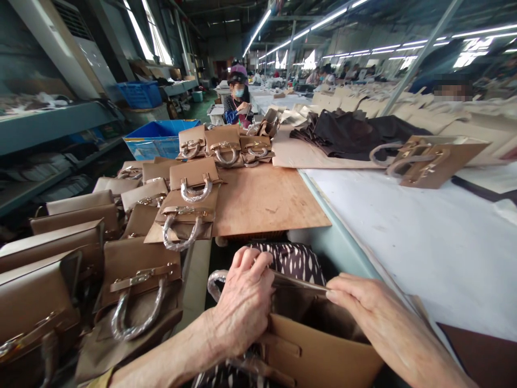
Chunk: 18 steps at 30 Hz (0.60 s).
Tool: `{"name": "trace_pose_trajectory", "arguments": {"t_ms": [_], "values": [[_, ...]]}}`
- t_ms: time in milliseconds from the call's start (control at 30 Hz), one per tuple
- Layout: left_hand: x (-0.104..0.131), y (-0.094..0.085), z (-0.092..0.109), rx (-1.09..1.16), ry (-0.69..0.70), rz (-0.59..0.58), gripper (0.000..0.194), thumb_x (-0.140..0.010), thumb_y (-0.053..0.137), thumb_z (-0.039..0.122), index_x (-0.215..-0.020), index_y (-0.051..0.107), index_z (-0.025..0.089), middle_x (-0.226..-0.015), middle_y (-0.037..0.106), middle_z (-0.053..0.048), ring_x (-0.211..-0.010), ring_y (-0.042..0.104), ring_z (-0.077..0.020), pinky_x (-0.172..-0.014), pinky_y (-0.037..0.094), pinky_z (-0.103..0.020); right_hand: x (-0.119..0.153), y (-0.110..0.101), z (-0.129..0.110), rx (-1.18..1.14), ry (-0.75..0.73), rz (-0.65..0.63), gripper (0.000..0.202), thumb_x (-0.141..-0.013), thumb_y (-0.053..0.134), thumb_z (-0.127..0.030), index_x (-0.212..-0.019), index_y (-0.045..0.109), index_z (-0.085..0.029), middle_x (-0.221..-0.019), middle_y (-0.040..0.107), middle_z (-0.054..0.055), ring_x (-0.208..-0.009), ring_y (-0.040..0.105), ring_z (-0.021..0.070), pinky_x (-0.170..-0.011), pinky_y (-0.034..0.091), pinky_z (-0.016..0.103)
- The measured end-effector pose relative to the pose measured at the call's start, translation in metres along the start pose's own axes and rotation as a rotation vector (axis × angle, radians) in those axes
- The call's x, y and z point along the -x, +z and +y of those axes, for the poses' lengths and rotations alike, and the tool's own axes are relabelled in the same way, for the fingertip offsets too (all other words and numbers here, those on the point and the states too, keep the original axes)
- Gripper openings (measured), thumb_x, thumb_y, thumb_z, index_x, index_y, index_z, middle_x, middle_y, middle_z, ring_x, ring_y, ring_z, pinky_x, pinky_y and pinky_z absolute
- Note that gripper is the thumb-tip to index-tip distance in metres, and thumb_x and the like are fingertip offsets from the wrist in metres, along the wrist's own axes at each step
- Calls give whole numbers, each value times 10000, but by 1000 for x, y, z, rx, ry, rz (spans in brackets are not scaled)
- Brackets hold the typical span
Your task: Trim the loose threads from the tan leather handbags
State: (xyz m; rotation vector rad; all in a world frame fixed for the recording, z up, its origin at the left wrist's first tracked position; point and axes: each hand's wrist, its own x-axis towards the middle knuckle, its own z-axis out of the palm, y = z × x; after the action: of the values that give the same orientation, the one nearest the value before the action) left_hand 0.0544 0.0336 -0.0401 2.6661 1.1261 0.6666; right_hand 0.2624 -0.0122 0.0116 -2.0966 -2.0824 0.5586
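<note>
A tan handbag point(323, 353) lies across my lap at the bottom centre, its mouth facing me. My left hand point(242, 302) grips the left side of its top edge, fingers curled over the rim beside a plastic-wrapped handle point(214, 283). My right hand point(355, 299) rests on the right side of the same edge, fingertips pinching the rim. The dark lining shows between my hands.
Several finished tan handbags point(137, 291) with wrapped handles are stacked at left and on a wooden board point(266, 199). A white worktable point(424, 237) stretches right, with dark fabric point(355, 132) and more bags point(428, 159). A blue crate point(155, 137) and a seated masked person point(237, 99) are farther back.
</note>
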Motion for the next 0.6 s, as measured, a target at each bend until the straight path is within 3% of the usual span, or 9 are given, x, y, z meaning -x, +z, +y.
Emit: {"name": "trace_pose_trajectory", "arguments": {"t_ms": [100,267,400,600], "values": [[-2,1,-6,214,-15,46,113,-756,511,84,-670,529,154,-1031,510,-60,-922,416,-211,-861,366,-417,0,1,1,-5,-18,20,296,-833,446,-276,-548,474,-201,-549,539,-55,-495,490,100,-484,297,227],[-3,5,-10,605,-200,52,135,-762,557,61,-665,532,152,-892,526,-12,-805,502,-127,-752,420,-269,1,1,3,6,-17,38,279,-833,464,-283,-565,486,-208,-536,527,-67,-484,485,97,-478,287,227],[-7,9,-11,686,-274,101,155,-733,591,58,-620,534,148,-811,534,0,-747,521,-116,-714,410,-248,2,2,6,33,-17,26,300,-848,448,-315,-569,451,-205,-521,503,-70,-461,443,92,-451,271,223],[-10,15,-14,703,-230,140,169,-724,618,80,-615,509,149,-756,526,4,-719,510,-119,-686,400,-244,1,3,8,71,55,-8,316,-857,427,-416,-610,481,-226,-539,493,-81,-493,461,95,-476,278,219]]}}
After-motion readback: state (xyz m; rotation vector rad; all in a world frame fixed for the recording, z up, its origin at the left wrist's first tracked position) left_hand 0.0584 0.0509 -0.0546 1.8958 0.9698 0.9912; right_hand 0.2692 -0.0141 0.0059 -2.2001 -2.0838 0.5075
